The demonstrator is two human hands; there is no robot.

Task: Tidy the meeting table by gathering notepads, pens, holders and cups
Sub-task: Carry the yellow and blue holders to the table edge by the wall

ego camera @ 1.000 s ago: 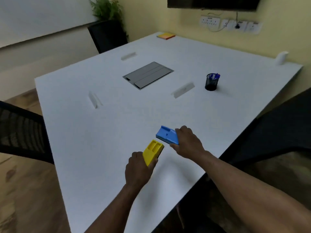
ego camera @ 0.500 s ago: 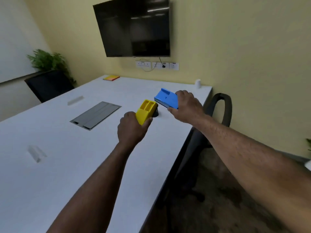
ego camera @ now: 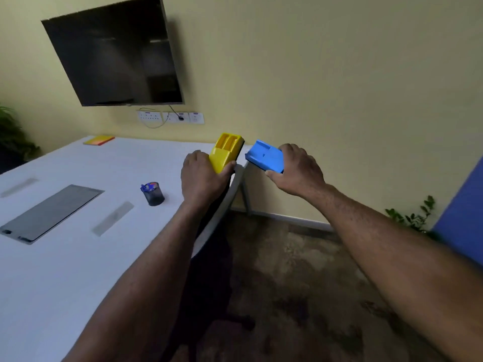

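Note:
My left hand (ego camera: 202,176) grips a yellow plastic holder (ego camera: 226,151) with two compartments, held in the air over the table's right edge. My right hand (ego camera: 294,169) grips a blue plastic holder (ego camera: 266,155), held beside the yellow one, past the table's far right corner. A black mesh pen cup (ego camera: 153,193) with blue pens stands on the white table (ego camera: 78,257), left of my left hand. A yellow and orange notepad (ego camera: 98,140) lies at the table's far edge.
A grey cable hatch (ego camera: 49,212) is set into the tabletop, with several clear name stands (ego camera: 113,218) around it. A dark chair (ego camera: 209,270) is tucked under the right edge. A wall screen (ego camera: 115,53), sockets (ego camera: 171,117) and plants (ego camera: 413,216) lie beyond.
Both hands lifted the holders off the table and carried them toward the far right corner. The view swung right, so the pen cup now shows left of my hands.

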